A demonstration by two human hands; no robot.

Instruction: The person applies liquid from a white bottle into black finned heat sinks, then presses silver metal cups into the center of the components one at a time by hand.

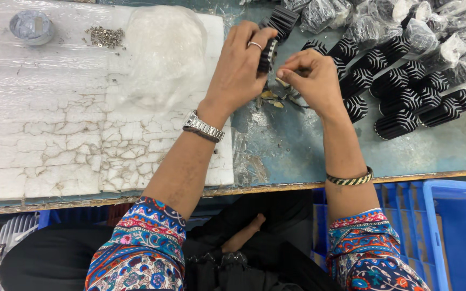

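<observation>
Wrapped parts: clear plastic-bagged black finned cylinders (405, 21), heaped along the top right edge of the bench; too overlapped to count.
Bare parts: unwrapped black finned cylinders (405, 97) lying on their sides right of the hands, roughly a dozen, exact count unclear.
Loose bag: crumpled clear plastic bag (163, 54) on the cracked white board (55, 134), just left of the left hand.
Held part: one black finned cylinder (268, 54), upright between both hands, above the blue-green bench top (297, 145).
Left hand (241, 64): fingers curled and clamped around the held part's side; ring on one finger, metal watch on the wrist.
Right hand (311, 78): thumb and forefinger pinched together on something small at the part's lower edge; what, cannot tell.
Scraps: a few tan bits (273, 99) under the hands.
Screws: small pile (104, 36), top left.
Cup: one round grey cup (31, 26), far top left.
Bins: blue crates (449, 231) below the bench edge, right.
</observation>
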